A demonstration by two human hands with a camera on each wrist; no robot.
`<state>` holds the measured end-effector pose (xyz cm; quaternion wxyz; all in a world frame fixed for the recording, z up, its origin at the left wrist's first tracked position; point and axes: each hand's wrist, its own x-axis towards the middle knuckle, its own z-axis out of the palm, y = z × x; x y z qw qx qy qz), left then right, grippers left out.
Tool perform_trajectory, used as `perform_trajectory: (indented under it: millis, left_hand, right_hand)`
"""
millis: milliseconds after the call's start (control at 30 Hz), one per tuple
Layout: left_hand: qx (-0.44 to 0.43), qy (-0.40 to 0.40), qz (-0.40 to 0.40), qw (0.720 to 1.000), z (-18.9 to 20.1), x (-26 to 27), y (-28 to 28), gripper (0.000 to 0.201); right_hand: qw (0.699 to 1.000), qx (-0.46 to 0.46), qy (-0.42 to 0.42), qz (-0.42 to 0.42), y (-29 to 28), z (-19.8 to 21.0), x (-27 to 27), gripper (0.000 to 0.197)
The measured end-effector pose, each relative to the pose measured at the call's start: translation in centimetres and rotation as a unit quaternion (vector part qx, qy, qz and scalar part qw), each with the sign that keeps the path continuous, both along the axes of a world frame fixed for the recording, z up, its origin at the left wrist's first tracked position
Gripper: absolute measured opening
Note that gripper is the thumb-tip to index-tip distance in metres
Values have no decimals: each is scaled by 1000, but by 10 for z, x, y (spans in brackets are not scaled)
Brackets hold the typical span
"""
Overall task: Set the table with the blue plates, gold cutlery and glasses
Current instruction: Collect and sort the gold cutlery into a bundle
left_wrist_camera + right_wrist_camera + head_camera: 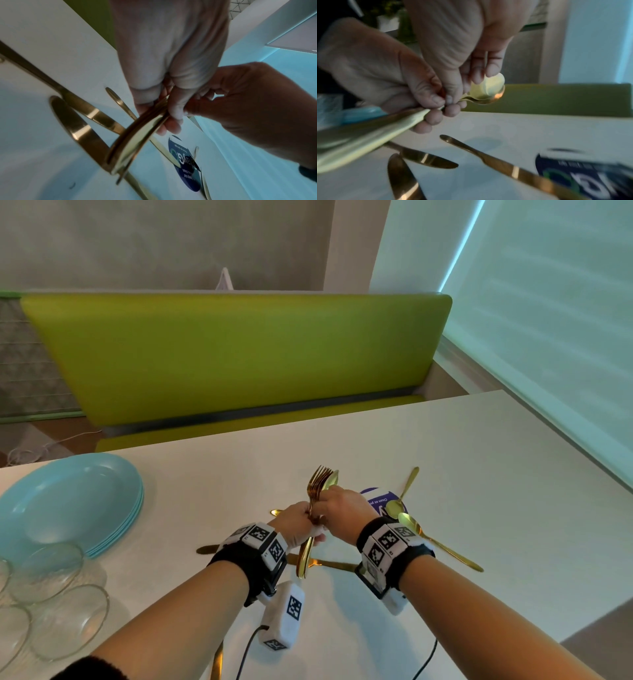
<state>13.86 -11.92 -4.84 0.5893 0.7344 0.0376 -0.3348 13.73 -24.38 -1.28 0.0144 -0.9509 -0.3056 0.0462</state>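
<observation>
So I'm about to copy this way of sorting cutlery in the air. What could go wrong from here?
The left hand grips a whole bundle of forks and spoons above the table while the right hand picks at it; a piece could slip out and fall. Loose spoons and knives lie right under both wrists, so a forearm might sweep them. The glasses stand near the left elbow and could get knocked.

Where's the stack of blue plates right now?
In the head view the plates sit stacked at the table's left edge, just beyond the glass bowls and left of the left hand.
</observation>
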Motion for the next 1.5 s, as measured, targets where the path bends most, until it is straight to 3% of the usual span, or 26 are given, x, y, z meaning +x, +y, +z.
perform_trajectory:
  millis: [167,333,467,633,900,1033,1100,1167,1200,1267,1433,1500]
  left_hand:
    - [-4,7,34,999,-9,2,-11,18]
    - [-28,45,79,995,-13,5,-17,9]
    - [-31,54,89,994,-14,6,-23,10]
    - [-19,43,75,996,-14,6,-30,10]
    - [-20,69,100,992,-17,11,-35,7]
    - [-14,65,110,992,-17,12,-38,6]
    - [-12,65,110,992,-15,14,-39,6]
    - [-11,62,109,992,-13,14,-40,7]
    - [-11,61,108,992,-11,14,-40,7]
    - [-14,60,110,992,-10,14,-38,6]
    - [-31,55,128,990,-5,13,-31,4]
    - [-43,57,136,988,-3,13,-28,3]
  right_hand:
    - [974,36,26,-222,-48,-13,-5,25]
    - [895,-40,101,-432,-119,-27,-5,28]
    - [843,-82,148,-511,-151,-42,-12,29]
    - [823,-117,176,-527,-157,-55,-20,30]
    - [828,-119,185,-516,-153,-53,-25,31]
    - [861,-69,215,-456,-140,-38,-15,27]
    - [874,-15,226,-430,-127,-26,-9,30]
    - [875,71,222,-425,-113,-19,-2,19]
    - [862,138,226,-433,-107,-18,1,13]
    - [828,249,252,-435,-94,-17,8,19]
    - [715,420,345,-440,-62,-16,16,11]
    - [683,456,359,-443,-53,-20,17,10]
